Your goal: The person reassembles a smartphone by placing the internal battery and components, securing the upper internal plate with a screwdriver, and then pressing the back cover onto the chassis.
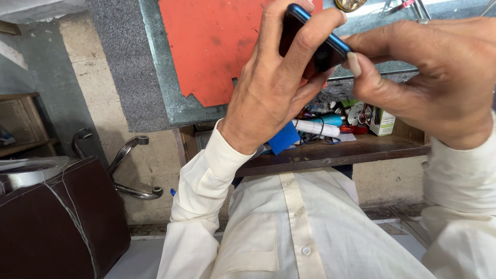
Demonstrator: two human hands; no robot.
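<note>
Glass-topped table (155, 77) carries a red mat (212, 46); open drawer (361, 147) below holds clutter. Left hand (268, 88) clamps a dark blue smartphone (315, 39) edge-up; right hand (434, 77), fingers curled, presses a thumbnail at its corner seam. Judged: prying step, needing steady, controlled leverage

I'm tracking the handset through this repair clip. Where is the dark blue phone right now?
In the head view, the dark blue phone is top centre, gripped by the left hand and pinched at its end by the right hand, above the red mat.
</note>
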